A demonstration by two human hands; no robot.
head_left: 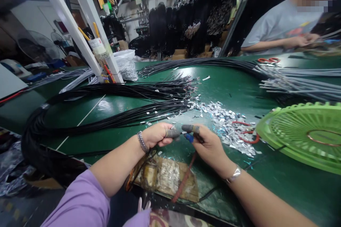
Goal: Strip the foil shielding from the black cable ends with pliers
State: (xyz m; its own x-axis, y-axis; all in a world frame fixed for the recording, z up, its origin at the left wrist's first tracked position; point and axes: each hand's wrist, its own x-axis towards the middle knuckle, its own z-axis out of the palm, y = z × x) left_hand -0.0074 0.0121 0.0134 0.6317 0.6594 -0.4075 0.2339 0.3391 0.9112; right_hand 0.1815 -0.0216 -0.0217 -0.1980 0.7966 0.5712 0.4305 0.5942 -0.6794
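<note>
My left hand (160, 135) and my right hand (207, 142) almost meet above the front of the green table. Fingertips on both hands are wrapped in grey covers, and one right fingertip is blue. Between them is the end of a thin black cable with a small pale bit showing; the fingers hide most of it. Each hand is closed in a pinch there. Left of my hands lie two bundles of black cables (128, 116), their stripped ends facing right. Silver foil scraps (226, 124) and blue bits are heaped just beyond my right hand.
Red-handled scissors (249, 137) lie beside the scraps, next to a green plastic basket (301, 134). Grey cables (293, 81) lie at back right, near a co-worker (282, 25). White posts (89, 25) rise at left. A stained metal device (149, 175) sits at the front edge.
</note>
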